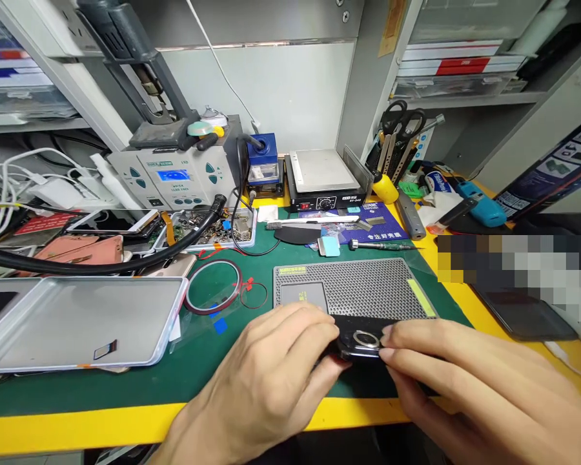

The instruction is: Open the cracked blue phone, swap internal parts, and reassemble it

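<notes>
A black phone-like device (356, 326) with a silver ring round its lens is held between both hands, just above the front edge of a grey perforated pad (368, 284). My left hand (275, 368) grips its left end, thumb below and fingers on top. At the device's right side, my right hand (455, 368) pinches near the ring with fingertips and thumb. The device is tilted, with its edge toward me; its underside is hidden.
A plastic tray (111, 316) with a small SIM tray in it lies left, beside a tape roll (214, 287). Behind are a hot-air station (179, 174), a heating plate (325, 181) and a screwdriver (382, 245). A dark phone (523, 313) lies right.
</notes>
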`<state>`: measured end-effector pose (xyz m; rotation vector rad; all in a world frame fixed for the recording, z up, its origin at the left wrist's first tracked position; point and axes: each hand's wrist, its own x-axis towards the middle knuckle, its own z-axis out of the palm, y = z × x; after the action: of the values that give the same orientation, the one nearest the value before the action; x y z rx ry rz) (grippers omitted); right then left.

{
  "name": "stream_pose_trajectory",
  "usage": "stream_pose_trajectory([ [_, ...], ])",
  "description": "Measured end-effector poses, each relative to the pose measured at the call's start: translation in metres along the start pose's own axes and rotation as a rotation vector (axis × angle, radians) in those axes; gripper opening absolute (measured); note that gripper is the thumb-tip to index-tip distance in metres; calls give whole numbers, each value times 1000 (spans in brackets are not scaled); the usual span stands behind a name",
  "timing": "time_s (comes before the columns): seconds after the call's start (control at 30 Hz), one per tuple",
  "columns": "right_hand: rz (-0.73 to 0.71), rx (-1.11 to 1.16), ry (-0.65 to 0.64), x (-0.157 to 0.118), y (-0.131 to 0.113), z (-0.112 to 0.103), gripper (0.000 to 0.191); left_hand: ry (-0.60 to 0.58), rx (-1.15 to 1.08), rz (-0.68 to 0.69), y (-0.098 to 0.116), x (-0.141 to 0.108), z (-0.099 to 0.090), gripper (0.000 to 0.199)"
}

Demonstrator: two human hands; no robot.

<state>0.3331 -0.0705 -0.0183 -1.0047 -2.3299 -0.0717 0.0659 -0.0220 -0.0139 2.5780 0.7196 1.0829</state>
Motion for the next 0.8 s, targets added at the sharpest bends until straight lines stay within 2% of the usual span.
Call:
stream_pose_trajectory([
  [0.1, -46, -66, 4, -19, 5, -1, 40, 51, 15, 43, 1, 4, 4, 16],
  [0.23, 7, -48, 99, -28, 0, -9, 32, 50, -35, 37, 6, 10, 5, 10],
  [0.37, 2, -19, 60, -20, -6, -21, 32, -13, -72, 23, 13, 16, 2, 11],
  [0.5, 34, -23, 111, -11, -8, -29, 26, 8, -110, 16, 16, 22, 0, 7],
  [0.63, 119, -27, 147, -2, -12, -29, 40, 12, -176, -71, 14, 22, 3, 20],
  [0.8, 125, -11, 140, 0, -16, -25, 38, 9, -165, -62, 12, 21, 7, 13],
])
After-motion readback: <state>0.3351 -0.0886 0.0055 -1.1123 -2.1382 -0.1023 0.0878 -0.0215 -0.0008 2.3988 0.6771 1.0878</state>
